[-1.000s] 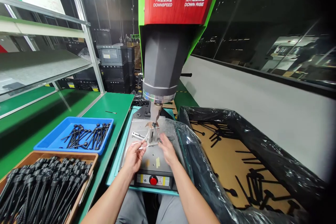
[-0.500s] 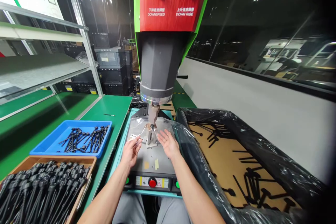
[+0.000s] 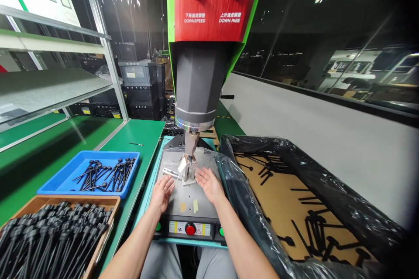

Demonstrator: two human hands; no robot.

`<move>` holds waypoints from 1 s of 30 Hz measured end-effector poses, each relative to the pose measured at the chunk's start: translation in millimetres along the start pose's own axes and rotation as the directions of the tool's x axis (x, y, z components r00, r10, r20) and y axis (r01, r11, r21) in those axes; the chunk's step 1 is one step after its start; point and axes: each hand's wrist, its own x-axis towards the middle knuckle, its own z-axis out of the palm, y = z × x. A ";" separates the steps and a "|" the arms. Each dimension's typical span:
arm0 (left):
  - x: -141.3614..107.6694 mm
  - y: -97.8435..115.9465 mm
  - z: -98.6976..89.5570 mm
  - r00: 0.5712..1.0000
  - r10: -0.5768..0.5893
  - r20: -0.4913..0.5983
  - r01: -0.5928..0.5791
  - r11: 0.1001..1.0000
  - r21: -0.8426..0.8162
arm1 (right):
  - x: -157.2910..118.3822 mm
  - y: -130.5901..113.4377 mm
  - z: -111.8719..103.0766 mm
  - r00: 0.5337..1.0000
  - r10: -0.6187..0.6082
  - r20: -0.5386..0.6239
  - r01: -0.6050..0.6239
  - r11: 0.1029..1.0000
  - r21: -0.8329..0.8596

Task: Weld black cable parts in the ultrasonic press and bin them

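Note:
My left hand (image 3: 163, 192) hovers over the left of the metal base plate (image 3: 175, 198), its fingers loosely apart and holding nothing visible. Just beyond its fingertips lies a slotted metal bracket (image 3: 170, 172). My right hand (image 3: 210, 186) is open, palm turned inward, to the right of the small upright metal fixture (image 3: 185, 173). Directly above the fixture is the press's metal horn (image 3: 191, 141), with a small dark piece (image 3: 190, 158) at its tip. Whether horn and piece touch is unclear.
A blue tray (image 3: 54, 186) and a brown tray (image 3: 115, 200) at left hold black cable ties with thick heads. To the right stands a box lined with black plastic (image 3: 242, 200), with more ties on cardboard. A red button (image 3: 190, 229) sits in front between green ones.
My left hand's thumb and fingers have come out of a pinch and spread, and the hand has drawn slightly back from the fixture. My right hand remains open in nearly the same place.

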 end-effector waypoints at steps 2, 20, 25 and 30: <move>-2.5 1.6 -3.0 0.970 0.191 -0.148 -0.166 0.972 0.166 | -3.3 1.4 -1.7 1.000 0.011 0.002 -0.011 1.000 -0.001; 15.8 34.3 84.2 0.365 0.244 0.898 -0.803 -0.406 0.437 | -36.0 18.4 -26.2 0.987 0.158 0.027 -0.158 0.987 0.000; 18.8 29.2 84.0 0.416 0.217 0.883 -0.796 -0.383 0.469 | -42.6 20.7 -38.9 0.989 0.147 0.027 -0.148 0.989 0.008; 20.6 26.6 84.4 0.418 0.224 0.880 -0.792 -0.384 0.474 | -46.2 17.5 -45.0 0.991 0.129 0.023 -0.130 0.991 0.031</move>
